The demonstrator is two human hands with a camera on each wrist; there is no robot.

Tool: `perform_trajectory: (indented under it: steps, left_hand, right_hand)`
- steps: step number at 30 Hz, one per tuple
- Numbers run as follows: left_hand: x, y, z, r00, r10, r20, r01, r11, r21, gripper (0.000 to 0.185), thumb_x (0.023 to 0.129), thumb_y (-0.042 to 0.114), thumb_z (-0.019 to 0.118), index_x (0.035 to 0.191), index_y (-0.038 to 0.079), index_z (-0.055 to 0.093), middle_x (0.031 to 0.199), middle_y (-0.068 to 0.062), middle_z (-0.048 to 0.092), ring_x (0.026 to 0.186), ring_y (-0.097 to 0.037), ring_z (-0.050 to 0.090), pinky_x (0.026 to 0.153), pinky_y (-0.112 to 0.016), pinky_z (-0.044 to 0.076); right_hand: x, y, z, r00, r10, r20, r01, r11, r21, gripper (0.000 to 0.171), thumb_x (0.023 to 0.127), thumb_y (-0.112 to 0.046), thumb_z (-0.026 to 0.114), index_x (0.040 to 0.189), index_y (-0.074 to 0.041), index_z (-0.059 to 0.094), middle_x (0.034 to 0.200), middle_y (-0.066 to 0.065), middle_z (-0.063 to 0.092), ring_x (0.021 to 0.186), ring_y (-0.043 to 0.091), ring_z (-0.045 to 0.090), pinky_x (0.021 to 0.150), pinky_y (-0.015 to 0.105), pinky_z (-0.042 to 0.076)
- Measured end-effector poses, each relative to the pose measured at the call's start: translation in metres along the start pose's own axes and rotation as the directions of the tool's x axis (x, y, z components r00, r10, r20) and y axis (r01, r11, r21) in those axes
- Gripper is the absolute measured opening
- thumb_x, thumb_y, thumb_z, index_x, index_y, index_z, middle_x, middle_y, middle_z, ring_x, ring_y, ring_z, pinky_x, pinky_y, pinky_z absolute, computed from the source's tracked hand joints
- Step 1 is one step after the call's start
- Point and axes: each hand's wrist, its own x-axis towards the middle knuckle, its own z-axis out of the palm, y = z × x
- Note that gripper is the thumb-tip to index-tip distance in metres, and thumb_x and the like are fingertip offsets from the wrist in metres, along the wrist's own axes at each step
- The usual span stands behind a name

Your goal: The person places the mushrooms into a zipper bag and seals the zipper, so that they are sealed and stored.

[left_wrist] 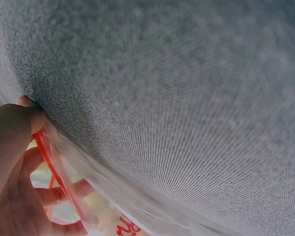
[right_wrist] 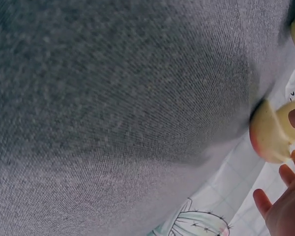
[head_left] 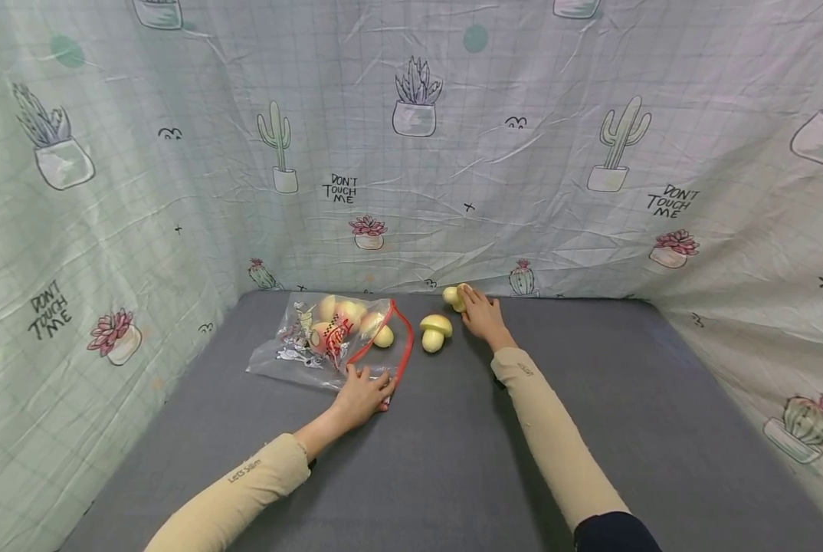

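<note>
The work surface is a grey cloth table (head_left: 453, 460), enclosed on three sides by a cactus-print sheet (head_left: 522, 153).

At left-centre of the table lies a clear plastic bag (head_left: 294, 353) with a red zip edge (head_left: 403, 349). The bag lies flat, its mouth facing right. Inside it are several yellow toy mushrooms (head_left: 345, 313), packed together; their exact count cannot be read. One mushroom sits right at the mouth, just inside the red edge.

The left hand (head_left: 363, 395) rests on the near corner of the bag. In the left wrist view, the thumb (left_wrist: 19, 123) and curled fingers pinch the red zip edge (left_wrist: 56, 172) and the clear film against the table.

Just right of the bag mouth, a loose toy mushroom (head_left: 435, 331) stands on the table, apart from both hands.

Further right, at the back edge of the table next to the sheet, the right hand (head_left: 482, 313) lies over another toy mushroom (head_left: 451, 296). In the right wrist view, this mushroom (right_wrist: 270, 132) rests on the table touching the hand, whose fingers (right_wrist: 263, 201) look fairly straight. Whether they have closed around it cannot be told.
</note>
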Motion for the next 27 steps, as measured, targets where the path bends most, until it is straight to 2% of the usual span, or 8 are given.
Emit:
perform_trajectory:
  steps: [5,7,8,13,14,15,20,27]
  left_hand:
    - [0.001,0.001,0.001,1.000,0.002,-0.003,-0.002,1.000,0.002,0.045,0.082,0.049,0.045,0.122,0.031,0.053,0.112,0.008,0.056,0.084,-0.024,0.055,0.072,-0.047,0.041]
    - [0.001,0.001,0.001,1.000,0.001,-0.002,-0.001,1.000,0.003,0.044,0.082,0.048,0.045,0.122,0.031,0.053,0.112,0.008,0.056,0.084,-0.024,0.055,0.072,-0.048,0.041]
    - [0.000,0.002,0.001,1.000,-0.001,-0.001,0.001,1.000,0.003,0.044,0.082,0.048,0.045,0.122,0.031,0.053,0.113,0.008,0.056,0.084,-0.024,0.055,0.072,-0.048,0.041]
    - [0.000,0.002,0.000,1.000,-0.007,0.004,0.007,1.000,0.005,0.045,0.082,0.049,0.046,0.122,0.031,0.053,0.113,0.009,0.056,0.084,-0.024,0.055,0.073,-0.048,0.041]
    - [0.000,0.001,-0.001,1.000,-0.009,0.004,0.009,1.000,0.008,0.045,0.082,0.049,0.045,0.122,0.031,0.053,0.113,0.009,0.056,0.084,-0.024,0.055,0.073,-0.048,0.041]
    - [0.000,0.001,-0.001,1.000,-0.010,0.003,0.010,1.000,0.011,0.045,0.082,0.049,0.045,0.122,0.031,0.053,0.113,0.009,0.056,0.084,-0.024,0.055,0.073,-0.048,0.041]
    - [-0.001,0.000,-0.002,1.000,-0.016,-0.003,0.016,1.000,0.027,0.047,0.081,0.052,0.044,0.122,0.032,0.053,0.112,0.009,0.057,0.083,-0.024,0.055,0.072,-0.047,0.042]
    - [-0.001,0.000,-0.002,1.000,-0.012,0.012,0.011,1.000,0.015,0.046,0.082,0.050,0.044,0.123,0.032,0.052,0.113,0.009,0.056,0.085,-0.023,0.054,0.073,-0.047,0.041]
  right_hand:
    - [0.006,0.008,0.014,1.000,-0.007,-0.016,0.006,1.000,-0.028,0.062,0.092,-0.034,0.041,0.144,-0.025,0.008,0.149,0.003,0.018,0.134,0.027,0.022,0.093,0.060,0.028]
    - [0.002,0.002,0.005,1.000,0.013,0.002,-0.013,1.000,-0.018,0.064,0.090,-0.027,0.047,0.144,-0.023,0.012,0.146,0.006,0.026,0.130,0.031,0.028,0.093,0.060,0.029]
    - [0.003,0.005,0.010,0.999,-0.002,-0.045,0.000,0.999,-0.037,0.064,0.091,-0.032,0.044,0.144,-0.024,0.010,0.143,0.006,0.030,0.127,0.032,0.031,0.090,0.058,0.031]
    - [-0.008,-0.004,-0.004,0.994,0.015,-0.109,-0.018,0.999,-0.027,0.061,0.089,-0.030,0.048,0.143,-0.024,0.018,0.128,0.012,0.041,0.117,0.037,0.037,0.085,0.055,0.033]
    - [-0.011,-0.006,-0.007,0.992,0.014,-0.124,-0.018,0.999,-0.026,0.060,0.089,-0.029,0.048,0.142,-0.024,0.021,0.126,0.013,0.042,0.116,0.037,0.037,0.085,0.054,0.033]
    - [-0.017,-0.012,-0.017,0.994,0.028,-0.102,-0.029,1.000,-0.009,0.059,0.088,-0.024,0.052,0.141,-0.022,0.025,0.126,0.014,0.043,0.117,0.037,0.036,0.086,0.054,0.033]
    - [-0.023,-0.017,-0.021,0.990,0.007,-0.142,-0.018,0.997,-0.074,0.052,0.087,-0.026,0.054,0.135,-0.020,0.036,0.119,0.013,0.045,0.111,0.035,0.038,0.079,0.046,0.035]
    - [-0.021,-0.016,-0.019,0.984,0.009,-0.180,-0.035,0.989,-0.143,0.047,0.086,-0.030,0.056,0.128,-0.017,0.042,0.114,0.014,0.047,0.107,0.033,0.042,0.076,0.044,0.039]
